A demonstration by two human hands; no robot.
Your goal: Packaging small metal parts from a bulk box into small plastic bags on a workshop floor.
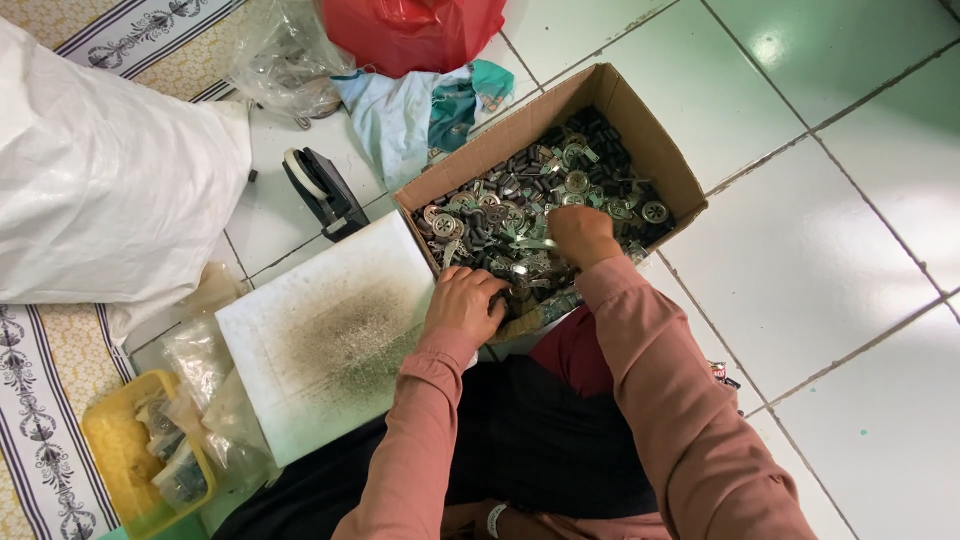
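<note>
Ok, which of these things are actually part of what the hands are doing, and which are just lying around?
In use:
cardboard box
small metal parts inside it
left hand and right hand, both down in the parts

Lying about:
white board, smudged dark
tape dispenser
white sack
red bag
yellow tray
clear plastic bags

Count: 2 bare hands, left [463, 303] & right [580, 235]; 1 open brown cardboard box [655, 140]; 1 white stained square board [330, 335]; 1 yellow plastic tray [105, 445]; 1 black tape dispenser [320, 190]; small metal parts [520, 200] too many to count.
</note>
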